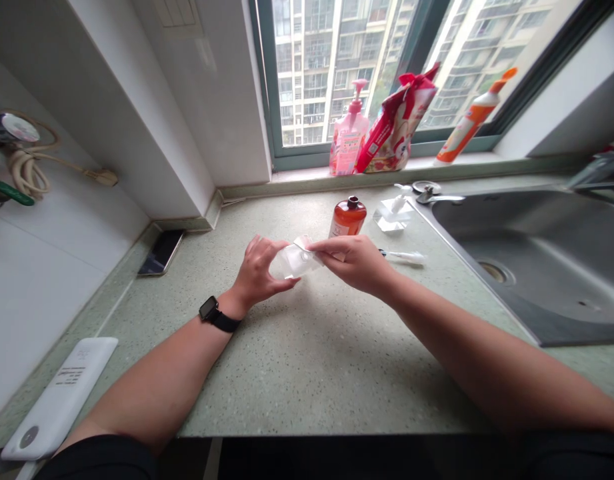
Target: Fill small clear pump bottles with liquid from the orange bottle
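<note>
Above the counter, my left hand (259,270) curves its thumb and fingers around the side of a small clear plastic bottle (299,265), which is tilted. My right hand (359,261) pinches at the bottle's upper right edge, by a thin pale piece (303,242). Whether that piece is a label cannot be made out. Just behind, an uncapped amber bottle (349,217) stands upright, its lower part hidden by my right hand. A pump top with a pale tube (407,257) lies beyond my right wrist. Further back is a clear faceted pump bottle (393,217).
A steel sink (537,267) with a tap (439,199) is on the right. A phone (161,253) and a white device (61,397) lie at left. The windowsill holds a pink pump bottle (347,140), a red bag (399,127) and an orange-white bottle (469,127).
</note>
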